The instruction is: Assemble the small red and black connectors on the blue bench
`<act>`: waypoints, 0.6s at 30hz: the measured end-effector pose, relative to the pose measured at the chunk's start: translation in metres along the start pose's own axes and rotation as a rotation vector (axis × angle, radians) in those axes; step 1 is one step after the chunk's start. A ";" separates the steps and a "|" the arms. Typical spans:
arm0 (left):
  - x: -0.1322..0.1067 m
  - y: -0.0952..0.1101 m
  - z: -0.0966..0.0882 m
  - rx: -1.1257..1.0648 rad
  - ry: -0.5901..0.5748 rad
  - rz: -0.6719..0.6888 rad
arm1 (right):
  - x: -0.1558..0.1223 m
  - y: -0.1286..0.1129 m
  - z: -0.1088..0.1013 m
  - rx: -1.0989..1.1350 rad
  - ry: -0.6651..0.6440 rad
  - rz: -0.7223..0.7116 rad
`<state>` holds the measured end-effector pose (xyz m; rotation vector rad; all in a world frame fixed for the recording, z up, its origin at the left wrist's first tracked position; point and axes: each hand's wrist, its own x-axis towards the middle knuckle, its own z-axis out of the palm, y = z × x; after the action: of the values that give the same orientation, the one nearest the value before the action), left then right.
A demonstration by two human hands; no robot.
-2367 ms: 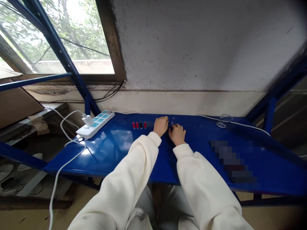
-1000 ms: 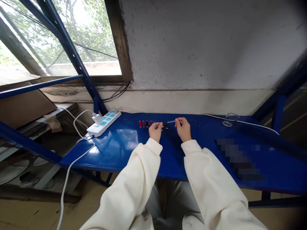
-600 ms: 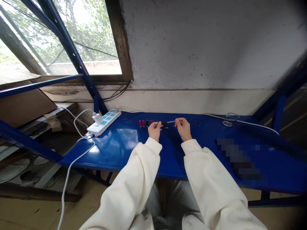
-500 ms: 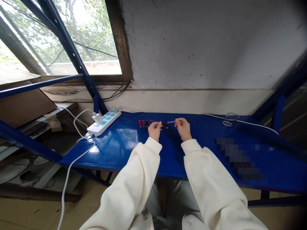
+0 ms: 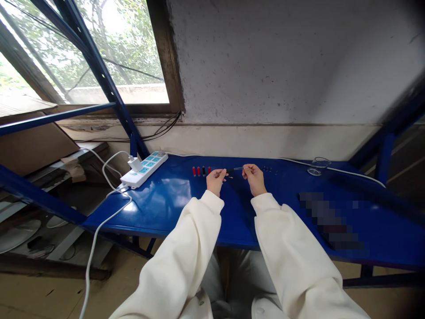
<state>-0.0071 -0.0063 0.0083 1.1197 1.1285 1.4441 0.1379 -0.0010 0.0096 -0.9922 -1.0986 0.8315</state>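
Over the back of the blue table [image 5: 172, 212], both my hands hold a slim pen [image 5: 236, 169], dark toward its left end and clear toward its right. My left hand [image 5: 216, 180] is closed in a pinch round the dark end. The fingertips of my right hand [image 5: 253, 178] pinch the clear end. Just left of my left hand, several small red and black caps [image 5: 198, 171] stand in a row. A tiny pale piece [image 5: 231, 177] lies by my left fingertips. Several tiny parts [image 5: 267, 169] are scattered beyond my right hand, too small to name.
A white power strip [image 5: 145, 170] with a plug and cable lies at the table's left. A clear round container [image 5: 315, 170] stands at the back right. A blurred dark object [image 5: 328, 219] lies at the right. Blue frame posts [image 5: 133, 133] rise at the sides.
My left hand has shifted very slightly right and down, tilting the dark end of the pen. The right hand keeps its pinch in nearly the same place.
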 end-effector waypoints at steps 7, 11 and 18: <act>0.001 -0.001 0.001 -0.039 -0.007 0.026 | 0.001 0.003 0.000 0.103 -0.049 0.107; -0.003 0.002 0.004 -0.018 -0.029 0.031 | -0.004 0.000 0.004 0.073 -0.136 0.141; -0.007 0.009 0.007 -0.018 -0.033 0.015 | -0.005 0.001 0.006 0.067 -0.189 0.172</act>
<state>-0.0009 -0.0139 0.0175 1.1377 1.0844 1.4389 0.1313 -0.0036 0.0078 -0.9761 -1.1487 1.1128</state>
